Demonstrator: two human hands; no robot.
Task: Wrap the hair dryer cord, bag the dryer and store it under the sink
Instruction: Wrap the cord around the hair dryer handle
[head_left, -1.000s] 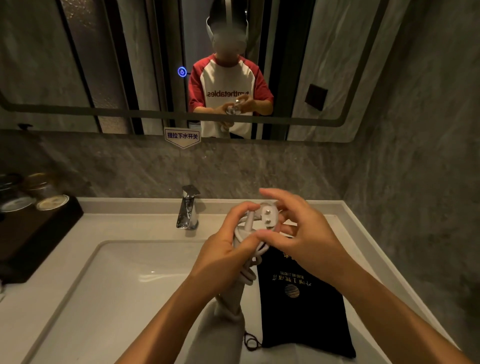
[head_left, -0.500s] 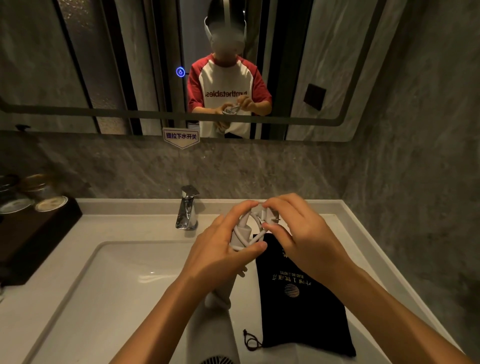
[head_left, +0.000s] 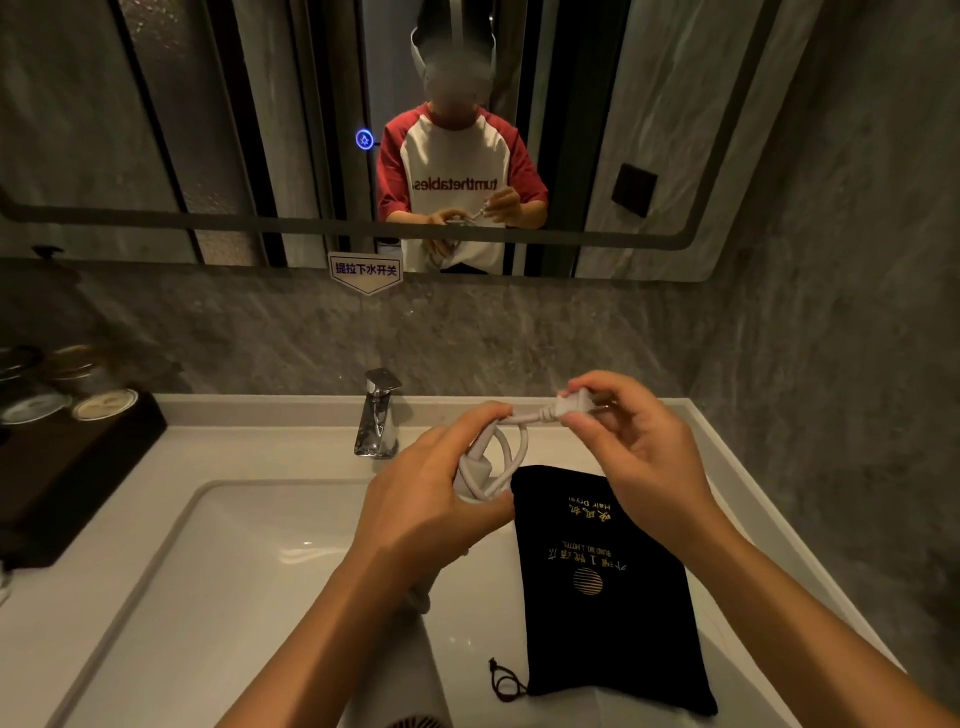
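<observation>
My left hand (head_left: 421, 499) grips the white hair dryer's handle with the white cord (head_left: 506, 460) coiled around it, over the sink. The dryer body (head_left: 415, 691) hangs below my left forearm, mostly hidden, with its grille at the bottom edge. My right hand (head_left: 639, 457) pinches the white plug (head_left: 569, 407) and holds it out to the right of the coil. A black drawstring bag (head_left: 608, 597) with gold print lies flat on the counter to the right of the basin, its cord end toward me.
A white basin (head_left: 223, 582) fills the lower left, with a chrome tap (head_left: 378, 413) behind it. A dark tray (head_left: 67, 457) with glasses and lidded jars stands at the left. A mirror (head_left: 156, 130) with a small sign hangs on the grey stone wall; another wall closes the right side.
My right hand has pulled the plug away from the coil, out to the right and slightly up. The left hand keeps its hold on the wrapped handle. The view has tilted down a little.
</observation>
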